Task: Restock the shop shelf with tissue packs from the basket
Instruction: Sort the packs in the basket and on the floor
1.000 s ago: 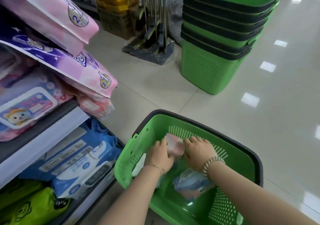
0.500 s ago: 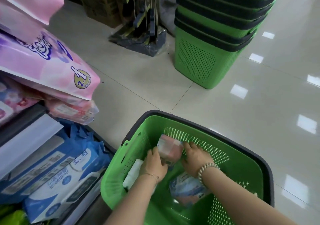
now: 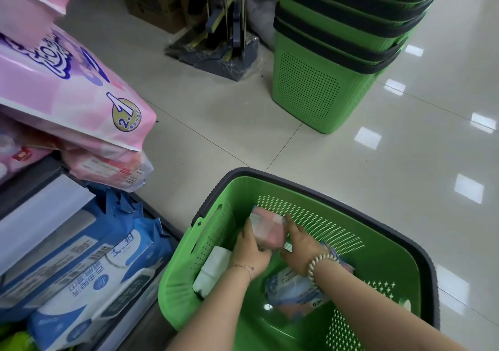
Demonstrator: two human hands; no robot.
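A green basket (image 3: 391,256) with a dark rim stands on the floor in front of me. Both my hands are inside it, on a pink tissue pack (image 3: 268,228) standing near its far wall. My left hand (image 3: 249,252) grips the pack's left side and my right hand (image 3: 301,249), with a bead bracelet at the wrist, presses against its right side. A white pack (image 3: 213,269) lies against the basket's left wall and a blue-and-white pack (image 3: 293,290) lies on the bottom under my right forearm. The shop shelf (image 3: 40,210) is to my left.
Large pink packs (image 3: 67,91) overhang the upper shelf edge at the left, smaller pink packs (image 3: 108,167) beneath them. Blue wipe packs (image 3: 81,264) fill the lower shelf. A stack of green baskets (image 3: 332,53) and a mop stand (image 3: 224,43) sit on the tiled floor ahead.
The view has tilted down and shifted right, so the shelf shows less. Both hands stay closed around the pink pack, which has risen slightly and stands more upright.
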